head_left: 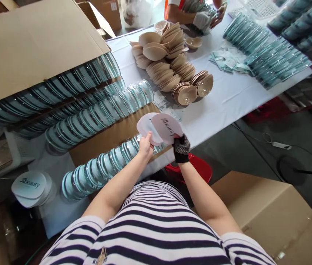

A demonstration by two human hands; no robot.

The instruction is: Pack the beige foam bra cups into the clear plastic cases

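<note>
Two rounded, flat lid-like pieces overlap in front of me above the table edge. My left hand [146,145], bare, is closed with the thumb on the paler white piece [146,124]. My right hand [182,146] wears a dark fingerless glove and pinches the lower right edge of the pinkish piece [165,127], which bears dark lettering ending in "beauty". Below them, a row of clear bluish stacked containers [97,169] runs along a cardboard sheet [111,132]. Another long row [100,114] lies beyond it.
Beige oval bowls [164,73] are piled on the white-covered table [222,106]. Further clear stacks [272,55] and small packets [229,59] lie at right. A co-worker's gloved hand [202,20] holds clear items. Similar printed pieces [31,187] are stacked at left. A carton [269,209] and red stool [200,169] stand below.
</note>
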